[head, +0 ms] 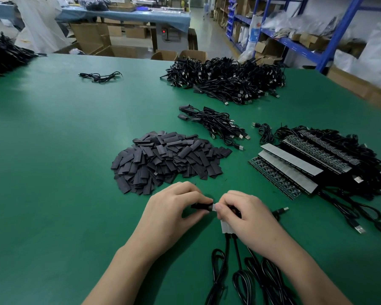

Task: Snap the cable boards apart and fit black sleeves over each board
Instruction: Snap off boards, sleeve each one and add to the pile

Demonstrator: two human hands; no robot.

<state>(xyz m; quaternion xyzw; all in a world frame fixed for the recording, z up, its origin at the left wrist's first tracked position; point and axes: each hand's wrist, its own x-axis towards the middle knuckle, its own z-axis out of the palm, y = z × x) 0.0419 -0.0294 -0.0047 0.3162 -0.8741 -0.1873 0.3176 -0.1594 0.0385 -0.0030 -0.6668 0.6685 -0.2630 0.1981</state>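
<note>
We stand at a green worktop (53, 128). Behind it we see cardboard boxes (92, 36), blue shelves (295, 45) and a grey floor (209, 34).

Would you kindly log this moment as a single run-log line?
step: sleeving a board | left hand: pinches black sleeve | right hand: grips board strip | sleeve pile: beyond hands

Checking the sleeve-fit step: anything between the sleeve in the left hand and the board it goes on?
Nothing visible. The left hand pinches the sleeve right against the end of the board held by the right hand.
</note>
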